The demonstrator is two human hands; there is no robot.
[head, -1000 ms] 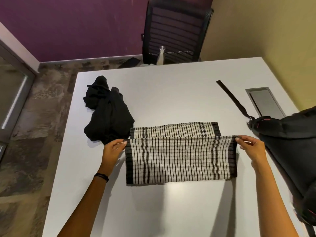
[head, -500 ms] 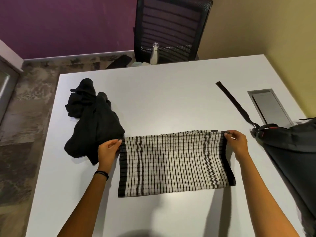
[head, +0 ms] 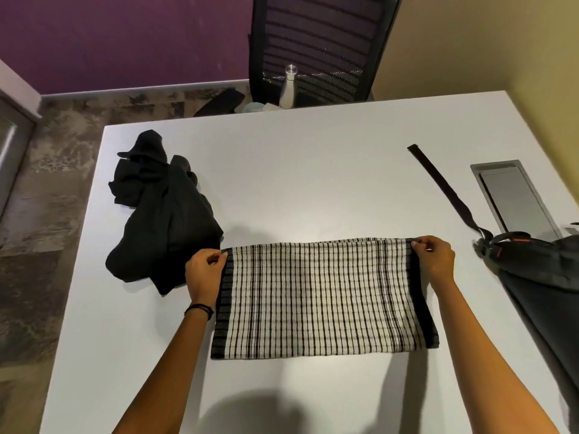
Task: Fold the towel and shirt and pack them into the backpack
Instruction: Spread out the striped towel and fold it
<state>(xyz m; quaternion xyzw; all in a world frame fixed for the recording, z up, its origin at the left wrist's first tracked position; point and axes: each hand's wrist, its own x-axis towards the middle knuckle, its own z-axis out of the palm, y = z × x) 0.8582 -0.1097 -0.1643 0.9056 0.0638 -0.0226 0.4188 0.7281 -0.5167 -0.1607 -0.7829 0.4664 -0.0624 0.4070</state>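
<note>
While the left hand (head: pixel 203 270) pinches the towel's far left corner and the right hand (head: pixel 435 258) pinches the far right one, the towel (head: pixel 319 296) lies as a wide doubled band on the white table (head: pixel 313 170). To finish this fold well, I would keep even tension between both corners, line the upper edge up with the layer beneath, and set both corners down together. The cloth looks woven and limp, white with thin black checks and dark end bands. Just beside the left hand sits the black shirt (head: pixel 166 220), a soft crumpled heap. The dark backpack (head: pixel 545 277) slumps at the right; whether it is unzipped I cannot tell.
</note>
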